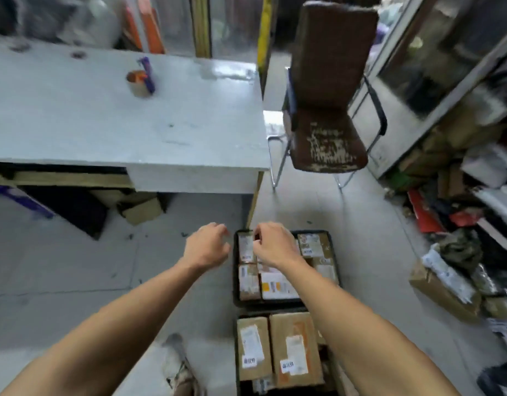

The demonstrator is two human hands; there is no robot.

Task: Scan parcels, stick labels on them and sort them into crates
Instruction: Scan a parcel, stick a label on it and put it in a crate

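A person reaches both bare arms down over two dark crates of parcels standing on the floor, seen from a head-worn camera. The far crate sits just beside the corner leg of a grey surface and is packed with small brown labelled parcels. The right hand hangs over the far-left part of that crate, fingers curled down at the top edge of a small parcel; motion blur leaves it unclear whether the fingers actually grip it. The left hand hovers just left of the same crate, above bare floor, fingers loosely curled and holding nothing. The two hands are near each other but do not touch. The near crate, directly on the viewer's side of the far crate, holds two larger cardboard parcels lying flat with white barcode labels facing up. On the surface, well away from the crates, stands a roll of brown tape with a purple-handled tool resting in it. A worn brown chair stands beyond the far crate, to the right of the surface. A shoe shows left of the near crate.
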